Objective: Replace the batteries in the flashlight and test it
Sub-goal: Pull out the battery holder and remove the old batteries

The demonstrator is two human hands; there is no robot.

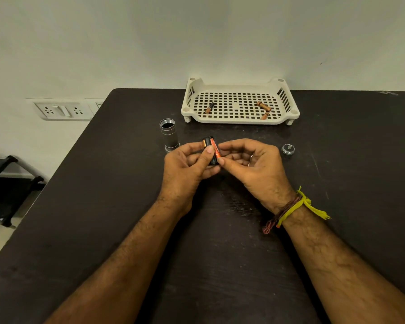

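Battery holder (208, 148): black cylindrical cartridge at frame centre, carrying a black-and-copper cell, gripped by the left hand (187, 164) with the thumb across its side and the fingers curled behind.
Loose battery (216, 149): orange-and-black cell lying against the holder, pinched by the right hand's (250, 164) thumb and forefinger; its print is too small to read.
Right wrist: yellow thread (299, 206) with frayed ends, beside dark red-brown cords.
Flashlight body (169, 134): ribbed silver metal tube, standing on its wider end just upper left of the hands, threaded mouth open upward, dark inside.
Tail cap (288, 149): small round silver cap right of the hands, dark top; its marking is unreadable.
Tray (240, 101): cream plastic, perforated grid floor, slotted sides, short feet, at upper centre against the wall.
Tray contents: one black-and-copper battery (209, 108) at left, two copper-toned ones (264, 110) touching at right.
Table (126, 183): matte dark, scuffed surface.
Wall sockets (63, 110): white plate, left edge.
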